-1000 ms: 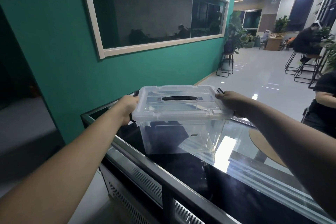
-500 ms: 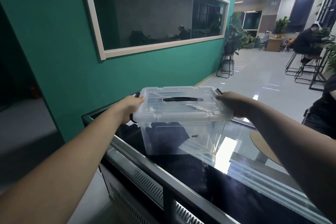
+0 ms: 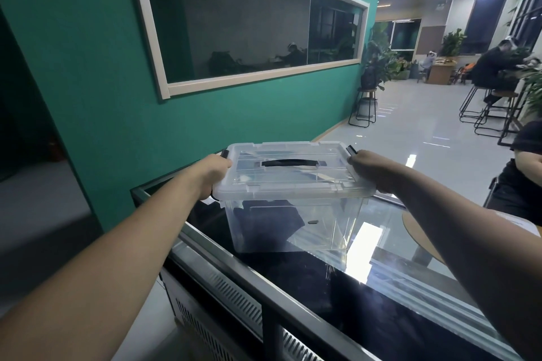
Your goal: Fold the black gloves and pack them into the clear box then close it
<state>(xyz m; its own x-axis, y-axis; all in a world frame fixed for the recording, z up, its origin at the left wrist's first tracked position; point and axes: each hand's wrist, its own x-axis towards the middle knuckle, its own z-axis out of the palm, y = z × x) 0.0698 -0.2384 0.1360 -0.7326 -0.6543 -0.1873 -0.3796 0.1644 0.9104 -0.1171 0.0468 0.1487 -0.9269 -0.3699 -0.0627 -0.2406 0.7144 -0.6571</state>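
The clear box (image 3: 322, 228) stands on a dark glass-topped counter (image 3: 337, 281), its clear lid (image 3: 293, 182) with a black handle (image 3: 289, 163) resting on top. Dark folded gloves (image 3: 264, 223) show through the box's near wall, low on the left side. My left hand (image 3: 212, 174) grips the lid's left end at the black side latch. My right hand (image 3: 371, 168) grips the lid's right end beside the other black latch (image 3: 351, 150).
A teal wall with a long window runs along the left. A metal counter frame (image 3: 234, 267) edges the near side. A seated person (image 3: 525, 184) is at the right edge; stools (image 3: 484, 108), plants and other people are far back.
Both hands stay on the lid's ends; the left hand's fingers have curled more over the left corner. The box has not moved on the counter.
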